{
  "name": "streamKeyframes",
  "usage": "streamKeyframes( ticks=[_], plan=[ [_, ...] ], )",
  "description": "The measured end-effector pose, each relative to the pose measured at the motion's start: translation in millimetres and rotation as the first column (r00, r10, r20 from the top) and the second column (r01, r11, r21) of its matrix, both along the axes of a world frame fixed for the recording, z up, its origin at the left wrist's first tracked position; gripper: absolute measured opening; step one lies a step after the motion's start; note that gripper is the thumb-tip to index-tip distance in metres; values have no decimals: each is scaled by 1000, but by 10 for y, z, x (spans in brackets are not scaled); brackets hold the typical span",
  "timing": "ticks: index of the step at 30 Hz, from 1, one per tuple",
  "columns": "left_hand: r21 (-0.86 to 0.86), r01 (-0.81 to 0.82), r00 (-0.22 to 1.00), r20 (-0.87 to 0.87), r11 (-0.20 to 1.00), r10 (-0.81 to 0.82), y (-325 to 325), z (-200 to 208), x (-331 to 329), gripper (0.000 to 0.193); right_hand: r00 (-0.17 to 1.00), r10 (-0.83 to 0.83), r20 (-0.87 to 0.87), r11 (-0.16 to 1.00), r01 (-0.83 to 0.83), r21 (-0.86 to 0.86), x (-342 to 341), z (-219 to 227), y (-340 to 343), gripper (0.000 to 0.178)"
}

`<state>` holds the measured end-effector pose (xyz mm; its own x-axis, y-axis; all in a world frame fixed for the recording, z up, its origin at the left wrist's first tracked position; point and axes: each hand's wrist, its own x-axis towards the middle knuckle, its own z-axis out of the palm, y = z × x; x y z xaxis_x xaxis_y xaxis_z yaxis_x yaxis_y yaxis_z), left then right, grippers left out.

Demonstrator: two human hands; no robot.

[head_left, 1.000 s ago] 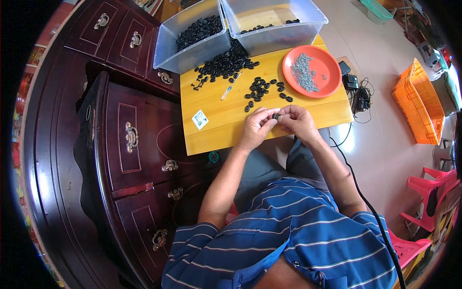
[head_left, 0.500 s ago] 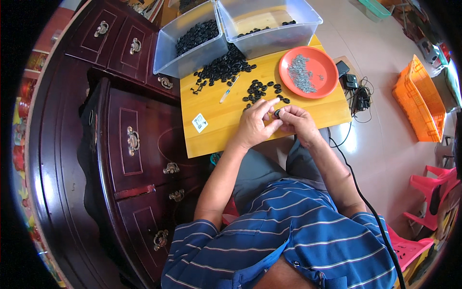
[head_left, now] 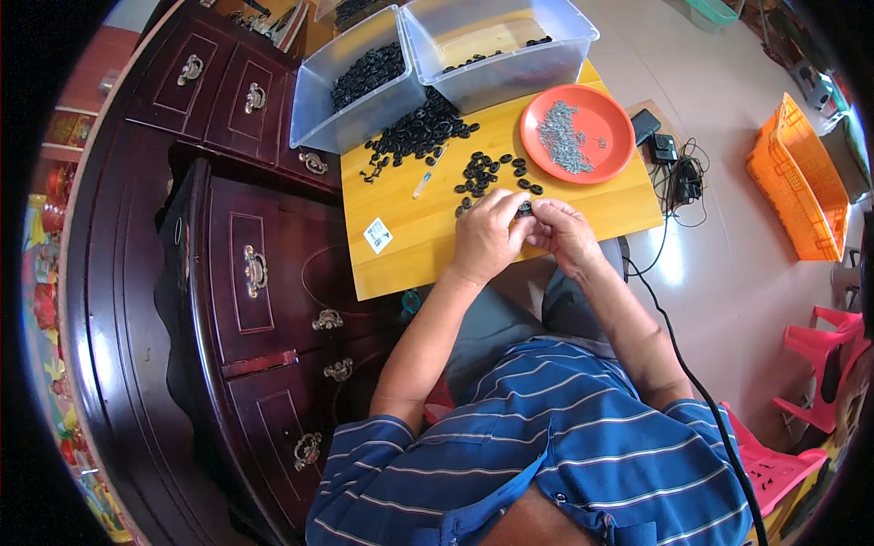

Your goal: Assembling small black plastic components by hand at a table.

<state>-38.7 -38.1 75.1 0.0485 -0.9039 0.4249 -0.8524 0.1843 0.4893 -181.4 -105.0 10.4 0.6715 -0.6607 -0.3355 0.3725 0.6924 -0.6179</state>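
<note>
Between the fingertips of both hands, over the front edge of the yellow table [head_left: 401, 259], is a small black oval part [head_left: 524, 209]. My left hand [head_left: 487, 237] pinches it from the left, my right hand [head_left: 564, 232] from the right; the fingers cover most of it. Just beyond them lie several loose black oval parts [head_left: 481, 168], some partly behind my left hand. A larger heap of black parts [head_left: 419, 132] spreads farther back. The red round plate [head_left: 622, 155] to the right holds many small silvery metal pieces [head_left: 562, 136].
Two clear plastic bins [head_left: 501, 84] with black parts stand at the back. A thin clear tube [head_left: 428, 177] and a white label [head_left: 378, 235] lie left. A dark wooden cabinet [head_left: 273, 246] borders the left; cables [head_left: 685, 182] and an orange basket [head_left: 792, 182] are right.
My left fingers have come down and closed in on the black oval part, meeting the right fingers. The whole view has shifted slightly.
</note>
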Motion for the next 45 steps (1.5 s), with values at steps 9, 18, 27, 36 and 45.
streamKeyframes(
  ticks=[9,18,27,36,45],
  plan=[
    [44,32,999,-6,998,-32,-18,30,-9,24,1000,7,-19,1000,-7,-3,-32,84,-7,16],
    [30,59,997,-41,998,-58,-50,78,-21,24,997,-45,-69,992,36,-122,-41,47,17,15],
    [36,101,995,-22,994,-100,-31,50,59,21,992,-58,-112,982,36,-187,-36,89,69,16],
    [95,83,973,-223,992,-60,-6,113,35,29,995,-43,-94,975,22,-219,-18,43,34,16],
    [67,55,977,-211,996,-40,19,36,106,28,993,-67,-101,966,40,-254,52,56,66,16]
  ],
)
